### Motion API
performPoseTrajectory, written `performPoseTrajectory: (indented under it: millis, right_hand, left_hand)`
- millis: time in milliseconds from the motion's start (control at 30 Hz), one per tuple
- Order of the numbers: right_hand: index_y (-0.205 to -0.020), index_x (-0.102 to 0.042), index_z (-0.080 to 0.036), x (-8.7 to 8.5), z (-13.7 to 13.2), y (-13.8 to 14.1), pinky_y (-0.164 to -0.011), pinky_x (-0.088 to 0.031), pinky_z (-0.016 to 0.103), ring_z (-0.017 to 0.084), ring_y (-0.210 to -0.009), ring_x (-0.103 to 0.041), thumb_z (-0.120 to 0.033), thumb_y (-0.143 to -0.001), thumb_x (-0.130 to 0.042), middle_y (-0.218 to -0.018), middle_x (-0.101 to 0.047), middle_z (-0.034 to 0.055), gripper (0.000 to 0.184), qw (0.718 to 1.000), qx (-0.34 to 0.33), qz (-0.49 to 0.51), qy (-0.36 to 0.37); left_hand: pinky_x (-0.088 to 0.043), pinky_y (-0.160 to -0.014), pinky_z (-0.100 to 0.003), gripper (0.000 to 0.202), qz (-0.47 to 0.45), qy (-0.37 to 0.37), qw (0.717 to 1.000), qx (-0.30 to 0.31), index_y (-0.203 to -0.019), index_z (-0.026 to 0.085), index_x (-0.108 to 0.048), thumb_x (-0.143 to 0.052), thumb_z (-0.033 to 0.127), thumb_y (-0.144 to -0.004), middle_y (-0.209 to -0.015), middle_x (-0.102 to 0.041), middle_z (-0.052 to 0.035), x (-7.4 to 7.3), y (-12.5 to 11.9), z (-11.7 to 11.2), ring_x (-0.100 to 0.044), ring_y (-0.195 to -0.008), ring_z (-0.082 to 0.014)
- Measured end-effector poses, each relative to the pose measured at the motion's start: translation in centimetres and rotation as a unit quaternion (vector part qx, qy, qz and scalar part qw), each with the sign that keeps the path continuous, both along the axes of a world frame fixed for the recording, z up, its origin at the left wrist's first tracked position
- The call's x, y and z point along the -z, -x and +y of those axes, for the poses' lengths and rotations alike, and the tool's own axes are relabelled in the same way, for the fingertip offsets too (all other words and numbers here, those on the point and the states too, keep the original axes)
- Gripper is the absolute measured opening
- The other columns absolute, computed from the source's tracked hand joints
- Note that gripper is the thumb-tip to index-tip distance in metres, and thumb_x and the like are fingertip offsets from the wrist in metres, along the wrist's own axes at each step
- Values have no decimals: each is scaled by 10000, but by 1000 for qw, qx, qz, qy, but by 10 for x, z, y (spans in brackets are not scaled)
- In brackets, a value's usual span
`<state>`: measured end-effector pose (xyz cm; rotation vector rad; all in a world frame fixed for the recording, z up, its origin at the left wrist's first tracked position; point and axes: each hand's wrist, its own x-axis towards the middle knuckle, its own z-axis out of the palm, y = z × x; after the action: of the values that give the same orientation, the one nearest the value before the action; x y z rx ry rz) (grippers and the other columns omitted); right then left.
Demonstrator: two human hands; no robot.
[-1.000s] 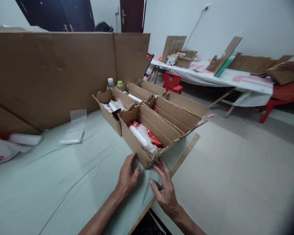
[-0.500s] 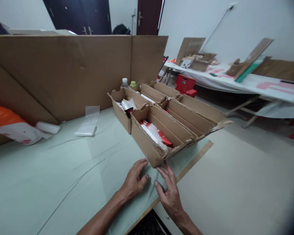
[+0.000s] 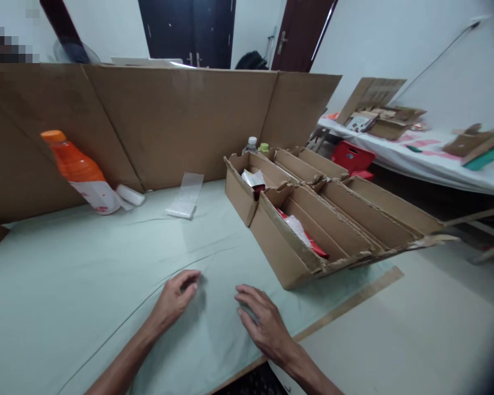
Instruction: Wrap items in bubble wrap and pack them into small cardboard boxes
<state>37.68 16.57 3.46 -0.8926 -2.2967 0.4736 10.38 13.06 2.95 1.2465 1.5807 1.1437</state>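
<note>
My left hand (image 3: 176, 299) hovers over or rests lightly on the pale green cloth (image 3: 119, 274), its fingers bent and the thumb apart, with nothing held. To its right, my right hand (image 3: 264, 322) is open and empty, fingers loosely spread near the cardboard bins (image 3: 280, 262). A gap separates that hand from the bins' near corner. Inside the nearest bin lie red packets (image 3: 318, 249) and a clear plastic wrapping (image 3: 297, 227). In the bin behind it there is a silvery packet (image 3: 253, 179).
An orange bottle (image 3: 80, 164) leans by the cardboard screen (image 3: 189, 120), next to a white roll (image 3: 130, 195). A bubble-wrap sheet (image 3: 185, 197) lies on the cloth. Bottle caps (image 3: 252, 141) show behind the bins. Beyond are a red stool (image 3: 351, 157) and a second table (image 3: 432, 159).
Both hands have drawn away from the near corner of the bins and moved left over the cloth. The view has swung left, bringing the whole orange bottle into sight.
</note>
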Motion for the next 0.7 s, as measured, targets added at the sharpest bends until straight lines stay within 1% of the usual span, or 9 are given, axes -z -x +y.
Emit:
performPoseTrajectory:
  millis: [33,100,133,200,267,333,467,600,700]
  right_hand:
    - [-1145,-672,-215,-2,7,14,-972,-572,389,233,-1160,-679,-141,-897,-579,-1285,-697,112,274,999,-33,-14,6]
    - [-1202,-662,-206,-4,27,42,-1038,-547,409,251,-1247,-634,-151,-878,-597,-1403,-624,132,335,995,-89,-43,13]
    - [-1237,-651,-199,-4,39,55,-1063,-533,417,259,-1283,-611,-157,-876,-601,-1451,-585,142,367,993,-105,-58,16]
    - [-1314,-616,-175,-1,68,82,-1103,-506,436,281,-1341,-568,-166,-870,-607,-1520,-511,170,444,990,-111,-86,21]
    - [-1384,-567,-150,3,98,107,-1139,-475,458,300,-1388,-526,-169,-861,-608,-1558,-457,194,525,990,-91,-105,22]
    - [-1443,-512,-145,5,127,133,-1163,-452,464,298,-1424,-487,-172,-857,-600,-1585,-419,193,594,992,-64,-110,19]
    - [-1504,-445,-143,4,170,179,-1167,-452,432,282,-1438,-464,-170,-852,-586,-1614,-376,172,668,993,-7,-116,0]
    - [-1482,-472,-112,7,200,218,-1151,-450,433,296,-1384,-506,-149,-838,-591,-1575,-430,188,656,991,47,-128,-6]
    - [-1453,-509,-99,10,215,240,-1143,-434,446,304,-1345,-525,-139,-852,-570,-1516,-505,196,605,990,52,-128,-6]
  left_hand:
    - [-524,-1006,-416,339,-1,3,999,-37,-1087,197,-747,-653,378,-816,-1127,-764,-98,1,15,-4,-698,-1072,-258]
    - [-541,-977,-416,377,-6,2,997,-77,-1087,175,-731,-630,436,-834,-1108,-767,-116,4,38,-11,-710,-1048,-259]
    - [-554,-949,-409,397,-10,-2,996,-91,-1080,166,-726,-616,462,-839,-1094,-769,-123,6,46,-15,-717,-1028,-258]
    - [-571,-894,-391,418,-17,-14,993,-114,-1059,155,-722,-593,488,-841,-1066,-772,-131,11,53,-20,-725,-991,-254]
    - [-567,-882,-379,395,-17,-33,991,-127,-1041,158,-725,-589,468,-836,-1050,-770,-126,14,51,-22,-720,-980,-246]
    - [-553,-887,-369,334,-10,-53,990,-131,-1014,172,-734,-605,412,-820,-1033,-764,-109,16,47,-21,-705,-976,-236]
    - [-535,-826,-338,254,9,-84,990,-113,-968,192,-746,-599,312,-800,-968,-745,-80,12,43,-17,-677,-906,-211]
    - [-525,-774,-319,245,19,-95,991,-93,-964,189,-736,-562,269,-812,-936,-734,-73,10,48,-16,-668,-858,-197]
    - [-521,-765,-314,242,24,-98,991,-87,-966,186,-729,-551,254,-816,-934,-734,-74,12,49,-15,-667,-857,-195]
